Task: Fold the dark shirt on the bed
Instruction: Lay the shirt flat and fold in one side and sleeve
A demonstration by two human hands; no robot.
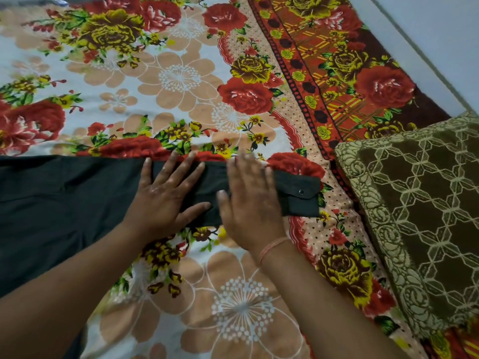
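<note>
The dark shirt lies flat on the floral bedsheet, its body filling the left of the view. One sleeve stretches to the right and ends in a buttoned cuff. My left hand presses flat on the sleeve with fingers spread. Just right of it, my right hand lies flat on the same sleeve, fingers straight and slightly blurred. A thin orange thread circles my right wrist.
A brown cushion with a pale lattice pattern sits at the right, close to the cuff. A pale wall borders the bed at the top right. Bare bedsheet spreads above and below the sleeve.
</note>
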